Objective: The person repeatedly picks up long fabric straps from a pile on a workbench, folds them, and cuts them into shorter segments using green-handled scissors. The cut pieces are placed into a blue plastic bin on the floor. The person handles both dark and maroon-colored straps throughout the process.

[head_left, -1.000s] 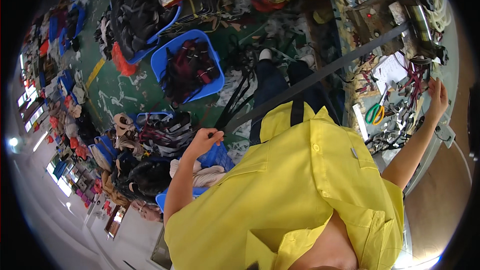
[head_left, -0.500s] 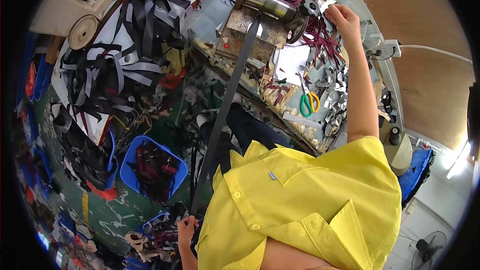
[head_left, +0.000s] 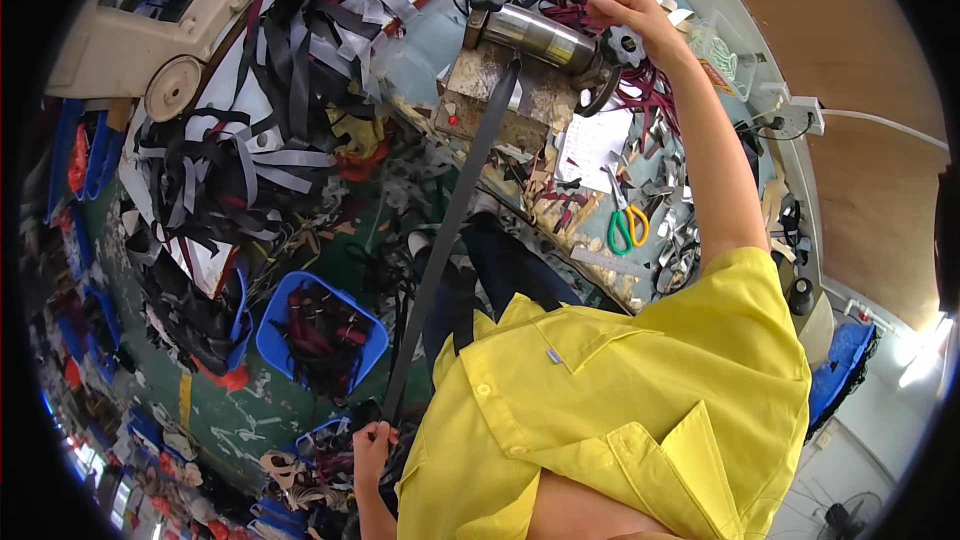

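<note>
A long dark grey strap (head_left: 447, 230) runs taut from my left hand to a small bench device with a shiny metal roller (head_left: 540, 38) and black star knobs. Its far end goes in under the roller. My left hand (head_left: 372, 448), low beside my yellow shirt, is closed around the near end. Beyond the roller's right end, my right hand (head_left: 638, 25) reaches in with fingers bent together near dark red cords (head_left: 648, 98). Whatever its fingertips may hold is hidden.
Scissors (head_left: 628, 227) with green and yellow handles and a paper sheet (head_left: 600, 140) lie on the scrap-strewn bench. Black and grey straps (head_left: 290, 70) heap at the left, by a beige machine's wheel (head_left: 173, 88). A blue basket (head_left: 378, 345) stands on the floor.
My right hand has moved left, from beside the cords to the roller's far right end. My left hand still grips the strap, and the whole view has shifted slightly.
</note>
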Demonstrator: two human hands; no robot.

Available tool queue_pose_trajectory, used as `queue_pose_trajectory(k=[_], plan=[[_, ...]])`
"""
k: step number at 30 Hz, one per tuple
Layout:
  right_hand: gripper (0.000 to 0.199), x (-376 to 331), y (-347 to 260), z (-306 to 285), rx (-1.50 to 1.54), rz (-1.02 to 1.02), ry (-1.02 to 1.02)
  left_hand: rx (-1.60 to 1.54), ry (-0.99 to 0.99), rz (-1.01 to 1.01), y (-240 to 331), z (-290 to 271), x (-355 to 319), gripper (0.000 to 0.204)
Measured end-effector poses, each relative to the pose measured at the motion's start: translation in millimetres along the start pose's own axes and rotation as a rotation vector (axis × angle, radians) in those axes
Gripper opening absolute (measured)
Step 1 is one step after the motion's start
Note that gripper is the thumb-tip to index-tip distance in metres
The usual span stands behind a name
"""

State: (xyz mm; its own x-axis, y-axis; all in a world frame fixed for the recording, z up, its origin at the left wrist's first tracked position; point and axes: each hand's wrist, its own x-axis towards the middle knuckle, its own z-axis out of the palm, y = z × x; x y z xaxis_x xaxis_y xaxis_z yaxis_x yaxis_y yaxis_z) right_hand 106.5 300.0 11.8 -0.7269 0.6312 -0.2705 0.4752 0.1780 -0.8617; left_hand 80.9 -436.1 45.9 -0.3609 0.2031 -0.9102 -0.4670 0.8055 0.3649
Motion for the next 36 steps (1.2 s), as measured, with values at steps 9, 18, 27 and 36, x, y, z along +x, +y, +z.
queue_pose_trajectory(k=[9, 18, 27, 36], plan=[[0.046, 22, -11, 25, -0.036, 0.066, -0.281, -0.04, -0.012, 0.116, 82, 39, 39, 0.026], [0.058, 25, -22, 32, -0.194, 0.025, -0.422, -0.167, -0.02, 0.251, 176, 92, 83, 0.023], [0.056, 43, -3, 39, -0.284, -0.007, -0.512, -0.175, -0.094, 0.449, 294, 139, 121, 0.025], [0.066, 40, -18, 40, -0.217, -0.025, -0.567, -0.309, -0.183, 0.428, 358, 169, 151, 0.025]])
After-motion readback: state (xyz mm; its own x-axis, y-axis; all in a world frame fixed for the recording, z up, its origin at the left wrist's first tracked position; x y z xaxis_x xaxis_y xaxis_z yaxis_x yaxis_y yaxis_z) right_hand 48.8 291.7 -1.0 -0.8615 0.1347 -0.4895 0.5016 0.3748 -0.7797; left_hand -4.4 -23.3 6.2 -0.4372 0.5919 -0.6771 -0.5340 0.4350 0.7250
